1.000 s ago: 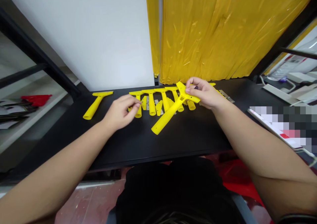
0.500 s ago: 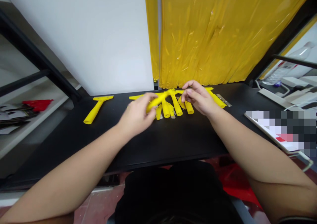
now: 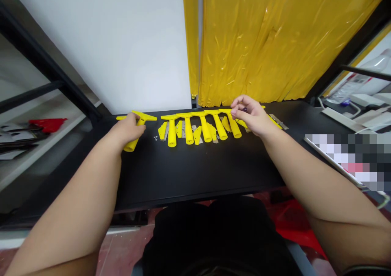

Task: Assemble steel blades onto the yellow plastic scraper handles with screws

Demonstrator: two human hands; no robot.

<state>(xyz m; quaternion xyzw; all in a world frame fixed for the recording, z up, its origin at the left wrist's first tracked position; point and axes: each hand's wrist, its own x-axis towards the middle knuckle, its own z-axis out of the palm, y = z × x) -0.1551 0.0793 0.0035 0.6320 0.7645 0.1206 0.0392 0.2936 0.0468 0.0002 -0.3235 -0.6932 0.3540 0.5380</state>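
On the left of the black table (image 3: 189, 170), my left hand (image 3: 126, 128) is closed around a yellow T-shaped scraper handle (image 3: 144, 116). Another yellow handle (image 3: 121, 117) lies right beside it, mostly covered by that hand. My right hand (image 3: 252, 115) hovers over the right end of a row of several yellow handles (image 3: 189, 131). Its fingers are curled towards the thumb, and a small dark spot shows between them that I cannot make out. Between the handles lie yellow cover plates (image 3: 162, 130) and metal blades (image 3: 183, 129). Tiny screws (image 3: 155, 138) sit left of the row.
Behind the table stand a white panel (image 3: 131, 48) and a yellow plastic-wrapped surface (image 3: 244, 44). Black frame bars (image 3: 61, 84) rise at the left. To the right are a plastic bottle (image 3: 360, 78) and white strips (image 3: 342, 119). A red item (image 3: 47, 125) lies on the left shelf.
My left hand has carried a scraper handle from over the row to the left, beside the handle lying there. The row is now uncovered. My right hand has stayed almost in place.
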